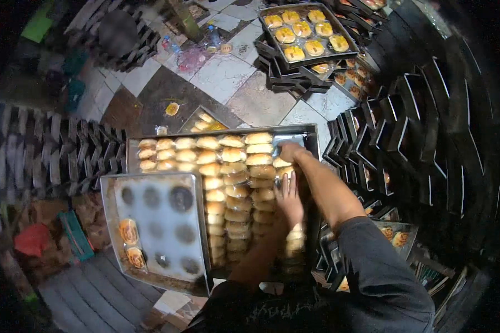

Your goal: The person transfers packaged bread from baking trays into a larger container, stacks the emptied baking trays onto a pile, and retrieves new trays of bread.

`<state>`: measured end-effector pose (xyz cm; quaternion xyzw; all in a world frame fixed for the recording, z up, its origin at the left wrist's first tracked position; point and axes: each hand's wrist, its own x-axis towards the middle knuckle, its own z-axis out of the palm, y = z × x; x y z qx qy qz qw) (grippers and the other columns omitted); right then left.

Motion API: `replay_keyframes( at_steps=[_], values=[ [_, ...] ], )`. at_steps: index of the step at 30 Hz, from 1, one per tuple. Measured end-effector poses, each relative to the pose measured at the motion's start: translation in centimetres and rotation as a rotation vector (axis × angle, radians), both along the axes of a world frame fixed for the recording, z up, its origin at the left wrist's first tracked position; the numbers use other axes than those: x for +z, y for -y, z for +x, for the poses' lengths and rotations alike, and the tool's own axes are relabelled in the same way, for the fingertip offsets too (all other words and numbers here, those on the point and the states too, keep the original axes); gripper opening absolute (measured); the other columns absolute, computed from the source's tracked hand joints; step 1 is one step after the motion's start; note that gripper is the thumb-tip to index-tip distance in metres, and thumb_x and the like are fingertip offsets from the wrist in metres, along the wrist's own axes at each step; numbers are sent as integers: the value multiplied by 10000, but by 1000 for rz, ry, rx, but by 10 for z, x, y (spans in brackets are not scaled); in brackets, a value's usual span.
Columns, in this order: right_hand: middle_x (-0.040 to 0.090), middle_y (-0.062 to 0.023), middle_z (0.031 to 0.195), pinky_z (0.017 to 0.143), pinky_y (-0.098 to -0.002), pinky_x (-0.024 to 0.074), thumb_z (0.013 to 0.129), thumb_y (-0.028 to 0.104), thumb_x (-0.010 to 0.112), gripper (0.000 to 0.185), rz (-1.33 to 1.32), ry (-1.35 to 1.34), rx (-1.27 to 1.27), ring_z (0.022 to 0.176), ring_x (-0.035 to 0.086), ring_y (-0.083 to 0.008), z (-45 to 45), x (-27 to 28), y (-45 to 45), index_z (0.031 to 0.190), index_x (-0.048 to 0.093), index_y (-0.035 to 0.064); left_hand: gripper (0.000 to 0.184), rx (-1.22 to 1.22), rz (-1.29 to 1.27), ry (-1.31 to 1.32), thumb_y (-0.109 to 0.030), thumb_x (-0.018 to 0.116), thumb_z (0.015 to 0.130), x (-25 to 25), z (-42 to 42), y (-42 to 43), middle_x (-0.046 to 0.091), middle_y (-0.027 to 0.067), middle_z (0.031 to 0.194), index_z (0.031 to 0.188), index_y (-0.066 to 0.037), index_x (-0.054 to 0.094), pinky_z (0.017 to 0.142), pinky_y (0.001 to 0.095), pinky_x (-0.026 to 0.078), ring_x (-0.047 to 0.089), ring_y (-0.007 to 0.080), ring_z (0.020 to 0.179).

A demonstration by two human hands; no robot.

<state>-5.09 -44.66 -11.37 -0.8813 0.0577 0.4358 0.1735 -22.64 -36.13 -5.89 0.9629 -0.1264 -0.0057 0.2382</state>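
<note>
A large deep tray (222,133) in front of me holds packed rows of wrapped golden buns (233,154). My left hand (289,204) rests on the right-hand column of buns, its fingers stretched out and slightly apart. Farther up, at the tray's far right corner, my right hand (292,152) reaches down with curled fingers beside a bun (281,162). What those fingers hold, if anything, is hidden. Overlapping the big tray's left side is a shallower metal baking tray (166,236) with round dark marks and two wrapped topped buns (129,231) at its left edge.
Stacked dark trays (394,133) rise on the right, and another stack (55,150) stands at the left. Beyond, a tray of yellow-topped buns (301,29) sits on a pile. A single wrapped bun (172,108) lies on the tiled floor (222,77).
</note>
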Motion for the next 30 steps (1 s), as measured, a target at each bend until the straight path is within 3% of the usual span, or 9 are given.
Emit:
replay_keyframes(
  at_steps=[3, 6, 10, 14, 17, 20, 22, 24, 30],
  values=[
    [515, -182, 1133, 887, -352, 401, 838, 220, 322, 396, 85, -26, 836, 1045, 508, -293, 5, -19, 11, 1133, 507, 31, 679, -63, 78, -160, -349, 543, 749, 47, -4, -18, 188, 118, 1396, 1311, -70, 283, 1018, 555, 21, 120, 311, 1296],
    [544, -227, 1054, 864, -386, 398, 831, 325, 338, 446, 149, 50, 183, 992, 518, -347, -3, 28, 5, 1001, 568, -17, 728, -74, -159, -121, -419, 553, 756, 74, -48, -57, 191, 206, 1367, 1306, -32, 274, 978, 605, 63, 113, 398, 1271],
    [599, -224, 843, 710, -389, 444, 815, 246, 389, 336, 129, 253, 663, 802, 572, -341, 17, -1, 21, 894, 593, -10, 531, 88, 130, -606, -286, 557, 779, 191, -109, -172, 392, 244, 1209, 1209, -13, 407, 953, 516, 260, 357, 381, 1135],
    [603, -193, 743, 648, -345, 443, 840, 303, 453, 370, 222, 813, -457, 722, 592, -248, -15, 91, -7, 869, 587, -41, 252, 1237, -600, -415, -199, 424, 879, 215, -220, -355, 569, 127, 891, 1028, -24, 528, 721, 362, 420, 522, 232, 820],
    [601, -154, 901, 732, -320, 435, 886, 226, 387, 324, 428, 828, -524, 839, 573, -213, -104, 160, -105, 986, 567, -25, 284, 975, 79, -47, -185, 433, 882, 210, -223, -478, 556, 203, 958, 1094, 2, 469, 721, 397, 428, 550, 253, 852],
    [585, -117, 998, 759, -305, 443, 905, 180, 354, 283, 813, 443, -355, 903, 561, -196, -222, 176, -275, 989, 543, -13, 319, 806, -121, -227, -171, 397, 889, 136, -191, -563, 512, 256, 1040, 1145, 19, 411, 770, 385, 420, 534, 301, 925],
    [579, -83, 848, 672, -286, 434, 881, 210, 440, 236, 864, -40, -444, 783, 540, -158, -256, 221, -405, 930, 545, 5, 339, 274, 797, 172, -234, 390, 881, 73, -174, -603, 486, 274, 1043, 1090, 25, 454, 845, 410, 386, 478, 406, 947],
    [581, -139, 865, 667, -320, 427, 850, 284, 504, 312, 927, 30, -533, 778, 546, -225, -298, 136, -499, 972, 496, -3, 426, 803, -88, -73, -290, 393, 872, 71, -145, -604, 453, 303, 1069, 1112, 61, 410, 867, 433, 357, 442, 437, 984],
    [511, -190, 1056, 829, -313, 388, 873, 351, 459, 465, 849, 116, -631, 970, 482, -222, -318, 179, -579, 1098, 409, -53, 429, 894, -525, -291, -280, 538, 784, 118, -162, -604, 466, 293, 1037, 1042, 57, 475, 845, 454, 357, 448, 413, 966]
  ],
)
